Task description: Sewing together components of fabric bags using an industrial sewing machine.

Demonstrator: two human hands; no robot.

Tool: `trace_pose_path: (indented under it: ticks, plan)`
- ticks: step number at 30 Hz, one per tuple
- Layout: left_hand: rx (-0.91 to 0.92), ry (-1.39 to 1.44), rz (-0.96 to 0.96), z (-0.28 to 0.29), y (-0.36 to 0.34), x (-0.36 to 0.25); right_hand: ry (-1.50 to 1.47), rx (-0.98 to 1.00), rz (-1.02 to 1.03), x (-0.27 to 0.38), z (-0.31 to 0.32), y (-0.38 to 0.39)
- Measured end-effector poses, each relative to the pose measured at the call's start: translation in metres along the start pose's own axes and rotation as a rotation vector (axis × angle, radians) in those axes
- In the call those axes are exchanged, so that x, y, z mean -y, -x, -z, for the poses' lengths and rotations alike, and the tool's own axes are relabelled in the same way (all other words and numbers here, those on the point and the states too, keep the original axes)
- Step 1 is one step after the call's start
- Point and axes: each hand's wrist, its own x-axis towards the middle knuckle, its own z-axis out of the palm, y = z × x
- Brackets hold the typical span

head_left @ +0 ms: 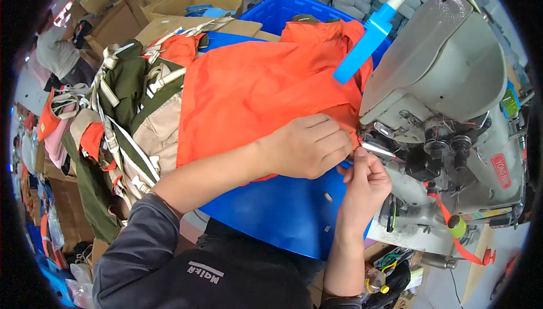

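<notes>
A blue bench (271, 213) lies beside a grey sewing machine (435, 77). Across it spreads an orange fabric panel (249, 88), its right edge at the machine; its weight could drag that edge askew. The olive bundle (121, 83) has loose straps that could snag. The left hand (314, 146) curls, its grip hidden: I cannot tell. The right hand's (366, 179) grip seems to pinch the panel's edge; slipping could knock fingers against metal.
</notes>
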Motion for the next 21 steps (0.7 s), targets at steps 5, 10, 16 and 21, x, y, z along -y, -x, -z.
trace_pose_path:
  ticks: [5, 10, 16, 21]
  plan:
    - [0.053, 0.032, 0.023, 0.002, 0.004, 0.002, 0.049, 0.164, -0.139, 0.01, 0.018, 0.008]
    - [-0.01, -0.038, -0.012, -0.006, 0.001, 0.009, 0.563, 0.056, 0.285, 0.042, 0.088, 0.04]
    - [-0.078, 0.003, -0.022, -0.006, 0.001, 0.011, 1.149, -0.721, 1.187, 0.165, 0.192, -0.017]
    - [-0.076, 0.025, -0.008, -0.013, 0.0, 0.014, 1.198, -0.757, 1.246, 0.156, 0.214, -0.049]
